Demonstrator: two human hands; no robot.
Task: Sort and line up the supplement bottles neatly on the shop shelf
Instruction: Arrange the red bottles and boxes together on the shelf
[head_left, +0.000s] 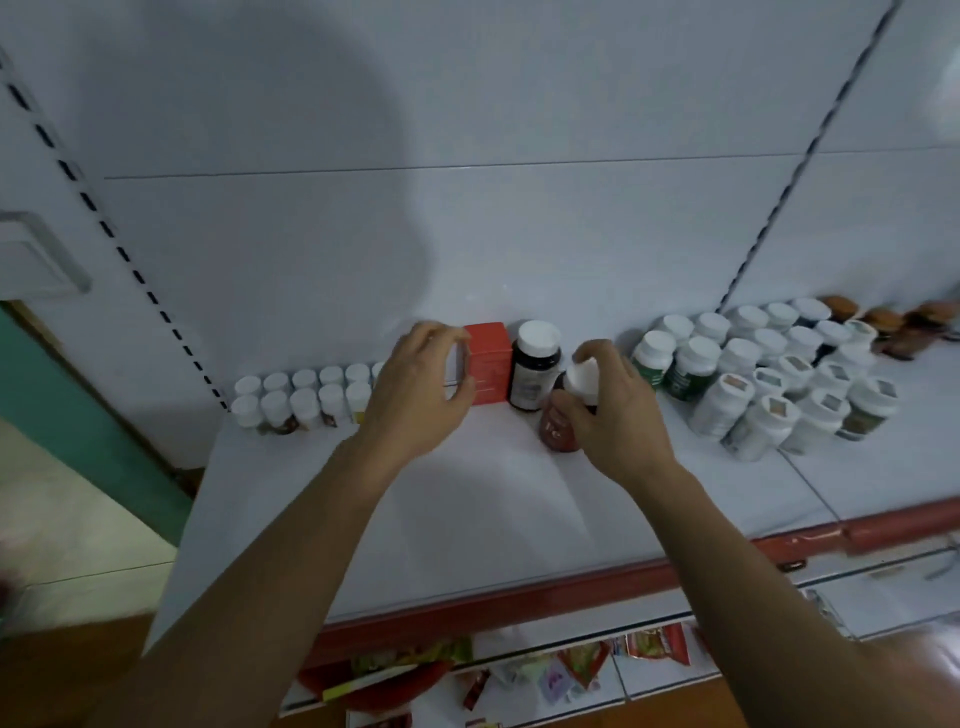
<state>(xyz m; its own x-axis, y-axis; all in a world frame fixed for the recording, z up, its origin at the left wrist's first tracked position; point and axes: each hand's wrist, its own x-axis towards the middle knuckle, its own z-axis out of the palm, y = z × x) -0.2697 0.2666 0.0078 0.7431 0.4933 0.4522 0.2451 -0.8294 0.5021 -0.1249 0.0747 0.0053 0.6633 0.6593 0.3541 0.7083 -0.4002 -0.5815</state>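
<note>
On the white shelf (467, 499), my right hand (618, 415) grips a red-brown bottle (557, 431) by its white cap, tilted, just in front of a dark bottle (532, 371) with a white cap. My left hand (415, 389) curls round the left edge of a red box (488, 364) that stands against the back wall. Left of it run two short rows of small white-capped bottles (306, 397). To the right stands a crowded group of white-capped bottles (769, 374), some green, some white.
Brown-capped jars (883, 325) stand at the far right back. The shelf has a red front edge (571, 587). Packets (571, 670) lie on a lower shelf below. A slotted upright (119, 249) rises at the left, another at the right.
</note>
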